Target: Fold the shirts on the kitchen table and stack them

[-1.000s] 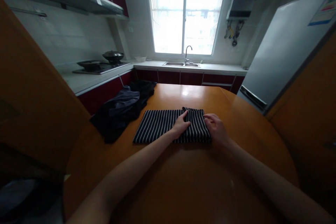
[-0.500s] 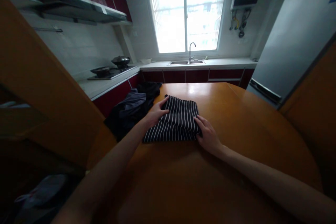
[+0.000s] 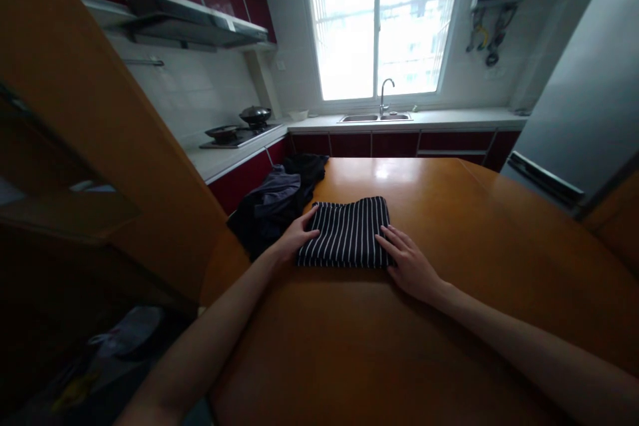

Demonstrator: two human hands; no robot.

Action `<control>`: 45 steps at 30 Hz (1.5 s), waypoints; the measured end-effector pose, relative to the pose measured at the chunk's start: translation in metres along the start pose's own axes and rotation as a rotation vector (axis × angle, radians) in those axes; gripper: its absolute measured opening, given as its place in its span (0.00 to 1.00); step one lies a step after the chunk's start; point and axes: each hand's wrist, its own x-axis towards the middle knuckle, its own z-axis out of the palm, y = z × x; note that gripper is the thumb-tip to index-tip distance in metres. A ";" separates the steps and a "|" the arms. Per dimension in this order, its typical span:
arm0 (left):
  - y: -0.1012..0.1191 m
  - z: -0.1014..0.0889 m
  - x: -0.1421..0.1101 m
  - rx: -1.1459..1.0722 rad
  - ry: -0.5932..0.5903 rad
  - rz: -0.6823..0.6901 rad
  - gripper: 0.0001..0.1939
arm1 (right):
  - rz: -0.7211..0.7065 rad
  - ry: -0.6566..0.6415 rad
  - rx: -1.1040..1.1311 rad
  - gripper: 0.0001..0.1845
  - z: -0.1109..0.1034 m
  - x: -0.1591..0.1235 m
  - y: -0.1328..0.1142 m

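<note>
A black garment with white stripes [image 3: 347,234], folded into a flat rectangle, lies on the wooden table in front of me. At its left edge rests my left hand [image 3: 295,238], thumb and forefinger spread apart, touching the cloth; its other fingers are partly hidden. My right hand [image 3: 412,266] lies along the right edge with its fingers stretched over the striped cloth. Just beyond my left hand is a rumpled heap of dark clothes [image 3: 272,196], black with a grey-blue part.
The round-edged wooden table [image 3: 479,233] extends to the right. Behind it are a sink [image 3: 362,118] under the window and a stove [image 3: 239,138] with pans [image 3: 255,114]. A fridge [image 3: 569,113] stands at right, and a wooden frame [image 3: 150,140] at left.
The upper layer of the striped garment has come down toward me and now lies flatter, in a neater rectangle. Both hands stay at its sides. The view has shifted to the left.
</note>
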 end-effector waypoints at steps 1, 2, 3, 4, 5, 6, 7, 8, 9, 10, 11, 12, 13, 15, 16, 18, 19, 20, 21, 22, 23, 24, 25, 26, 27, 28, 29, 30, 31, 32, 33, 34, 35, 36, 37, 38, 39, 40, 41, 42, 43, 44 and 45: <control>-0.001 -0.002 0.001 0.004 0.000 -0.001 0.44 | -0.022 -0.011 -0.003 0.42 0.000 0.001 0.000; -0.002 -0.004 0.002 0.011 -0.002 -0.006 0.44 | -0.042 -0.024 -0.004 0.43 -0.001 0.002 0.000; -0.003 -0.005 0.002 0.018 -0.009 -0.012 0.43 | -0.059 -0.038 -0.005 0.43 -0.001 0.003 0.000; -0.004 -0.006 0.002 0.024 -0.019 -0.015 0.43 | -0.073 -0.052 -0.006 0.43 -0.001 0.004 -0.001; -0.005 -0.006 0.002 0.030 -0.028 -0.014 0.43 | -0.085 -0.064 -0.008 0.43 -0.001 0.005 -0.001; -0.005 -0.007 0.001 0.035 -0.036 -0.008 0.43 | -0.094 -0.077 -0.011 0.43 -0.001 0.005 0.000; -0.005 -0.007 0.001 0.038 -0.043 0.003 0.44 | -0.103 -0.090 -0.015 0.43 -0.001 0.005 0.000; -0.006 -0.007 0.000 0.039 -0.048 0.015 0.45 | -0.109 -0.101 -0.018 0.43 -0.001 0.005 0.001; -0.006 -0.007 0.000 0.040 -0.052 0.025 0.45 | -0.114 -0.113 -0.018 0.44 -0.002 0.005 0.001; -0.006 -0.008 0.000 0.043 -0.051 0.034 0.46 | -0.117 -0.123 -0.018 0.44 -0.002 0.005 0.002; -0.006 -0.008 -0.001 0.047 -0.046 0.042 0.47 | -0.121 -0.133 -0.017 0.45 -0.002 0.005 0.002; -0.007 -0.008 -0.001 0.054 -0.039 0.049 0.47 | -0.124 -0.141 -0.016 0.45 -0.002 0.006 0.003; -0.007 -0.008 -0.001 0.063 -0.034 0.055 0.47 | -0.126 -0.144 -0.018 0.46 -0.001 0.006 0.003; -0.007 -0.009 0.000 0.089 -0.033 0.066 0.47 | -0.126 -0.146 -0.026 0.46 -0.001 0.006 0.003; -0.006 -0.010 0.000 0.106 -0.035 0.069 0.47 | -0.124 -0.146 -0.030 0.46 -0.001 0.007 0.002; -0.003 -0.010 0.001 0.164 -0.006 0.044 0.46 | -0.120 -0.146 -0.031 0.45 0.000 0.007 0.002; 0.000 -0.009 0.001 0.213 0.041 0.016 0.45 | -0.118 -0.148 -0.028 0.45 0.000 0.008 0.001; 0.004 -0.007 0.001 0.276 0.110 -0.010 0.43 | -0.118 -0.152 -0.023 0.45 -0.001 0.008 0.001; 0.010 -0.002 0.002 0.345 0.181 -0.021 0.39 | -0.119 -0.157 -0.019 0.45 -0.001 0.009 0.001; 0.016 0.006 0.002 0.408 0.236 -0.003 0.35 | -0.121 -0.162 -0.017 0.44 -0.001 0.009 0.000; 0.024 0.018 0.002 0.455 0.254 0.046 0.31 | -0.122 -0.168 -0.019 0.44 -0.002 0.010 0.000; 0.031 0.032 0.002 0.478 0.227 0.120 0.28 | -0.122 -0.174 -0.024 0.43 -0.002 0.010 -0.001; 0.038 0.048 0.003 0.476 0.163 0.202 0.25 | -0.122 -0.181 -0.031 0.42 -0.002 0.011 -0.002; 0.043 0.066 0.004 0.460 0.071 0.273 0.24 | -0.119 -0.186 -0.039 0.42 -0.002 0.011 -0.003; 0.047 0.084 0.004 0.442 -0.014 0.325 0.23 | -0.116 -0.191 -0.044 0.41 -0.003 0.011 -0.004; 0.048 0.101 0.005 0.434 -0.077 0.356 0.23 | -0.116 -0.196 -0.044 0.41 -0.003 0.010 -0.005; 0.048 0.115 0.005 0.439 -0.117 0.365 0.23 | -0.118 -0.202 -0.035 0.41 -0.004 0.009 -0.006; 0.045 0.127 0.005 0.446 -0.138 0.354 0.23 | -0.122 -0.208 -0.015 0.41 -0.005 0.008 -0.007; 0.041 0.135 0.005 0.452 -0.148 0.329 0.23 | -0.124 -0.214 0.017 0.39 -0.007 0.008 -0.007; 0.036 0.140 0.004 0.452 -0.150 0.296 0.22 | -0.117 -0.212 0.060 0.35 -0.008 0.008 -0.006; 0.031 0.143 0.003 0.447 -0.150 0.263 0.22 | -0.092 -0.195 0.111 0.30 -0.009 0.009 -0.005; 0.026 0.143 0.001 0.438 -0.150 0.238 0.23 | -0.044 -0.152 0.160 0.25 -0.009 0.012 -0.003; 0.022 0.142 0.000 0.431 -0.147 0.224 0.23 | 0.022 -0.093 0.198 0.23 -0.009 0.017 -0.001; 0.020 0.141 -0.001 0.432 -0.140 0.219 0.24 | 0.097 -0.027 0.215 0.24 -0.007 0.025 0.002; 0.018 0.140 -0.002 0.438 -0.129 0.221 0.25 | 0.172 0.030 0.205 0.25 -0.004 0.035 0.004; 0.018 0.139 -0.003 0.447 -0.118 0.227 0.25 | 0.236 0.060 0.171 0.26 0.000 0.047 0.006; 0.017 0.139 -0.003 0.459 -0.111 0.234 0.25 | 0.280 0.055 0.120 0.27 0.005 0.060 0.008; 0.017 0.139 -0.003 0.472 -0.107 0.241 0.25 | 0.308 0.017 0.064 0.28 0.011 0.073 0.009; 0.017 0.139 -0.003 0.487 -0.108 0.248 0.25 | 0.330 -0.042 0.014 0.29 0.017 0.086 0.009; 0.016 0.140 -0.003 0.503 -0.115 0.254 0.25 | 0.357 -0.106 -0.025 0.30 0.023 0.098 0.009; 0.014 0.140 -0.003 0.518 -0.126 0.257 0.26 | 0.388 -0.168 -0.052 0.30 0.029 0.108 0.009; 0.012 0.140 -0.003 0.532 -0.132 0.257 0.27 | 0.424 -0.215 -0.073 0.31 0.035 0.115 0.010; 0.009 0.140 -0.003 0.540 -0.132 0.256 0.28 | 0.461 -0.241 -0.090 0.31 0.040 0.121 0.010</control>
